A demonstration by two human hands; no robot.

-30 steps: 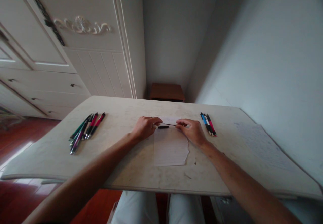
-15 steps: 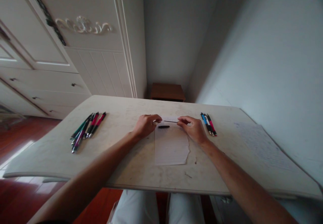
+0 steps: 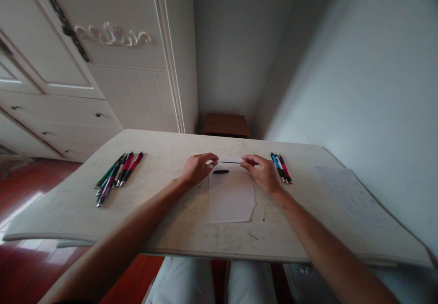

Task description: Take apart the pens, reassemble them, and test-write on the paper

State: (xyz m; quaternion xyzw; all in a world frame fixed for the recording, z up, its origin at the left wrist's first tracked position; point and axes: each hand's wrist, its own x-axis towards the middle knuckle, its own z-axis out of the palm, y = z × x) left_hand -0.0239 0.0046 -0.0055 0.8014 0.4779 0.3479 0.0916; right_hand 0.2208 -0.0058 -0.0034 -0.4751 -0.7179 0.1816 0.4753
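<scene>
A thin dark pen refill is stretched level between my two hands, above the far end of a sheet of lined paper. My left hand pinches its left end between thumb and fingers. At the right end, the fingertips of my right hand are closed on it. Just below the refill, a short black pen part lies on the paper, touched by neither hand. The paper's right edge is torn.
Several pens lie in a bunch on the table at left. A smaller group of pens lies beyond my right hand. Small scraps sit near the front edge. A white cabinet and a wall border the table.
Both hands stay at nearly the same spot, and the refill is a touch higher between them. The view has shifted slightly.
</scene>
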